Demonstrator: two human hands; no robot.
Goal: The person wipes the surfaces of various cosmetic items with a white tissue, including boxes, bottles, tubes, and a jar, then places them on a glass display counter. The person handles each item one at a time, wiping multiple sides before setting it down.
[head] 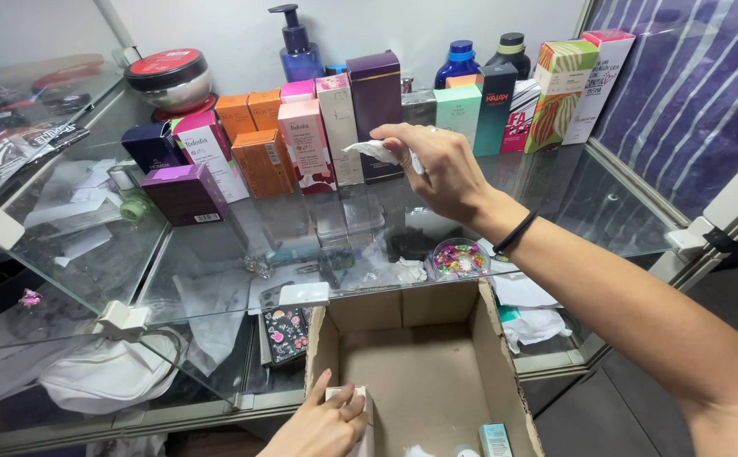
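My right hand (439,165) is stretched out over the glass shelf (242,254), pinching a crumpled white tissue (375,151) just in front of a tall dark purple box (376,106). My left hand (322,426) is at the bottom, gripping a small white box (362,416) at the near left corner of an open cardboard box (428,372). A small teal carton (494,439) stands inside the cardboard box near its front.
Several perfume and cosmetic boxes (301,140) and bottles (297,46) line the back of the shelf. A round dish of coloured beads (459,258) and white papers lie under the glass. A white bag (106,372) sits lower left. A blue striped panel (690,85) stands right.
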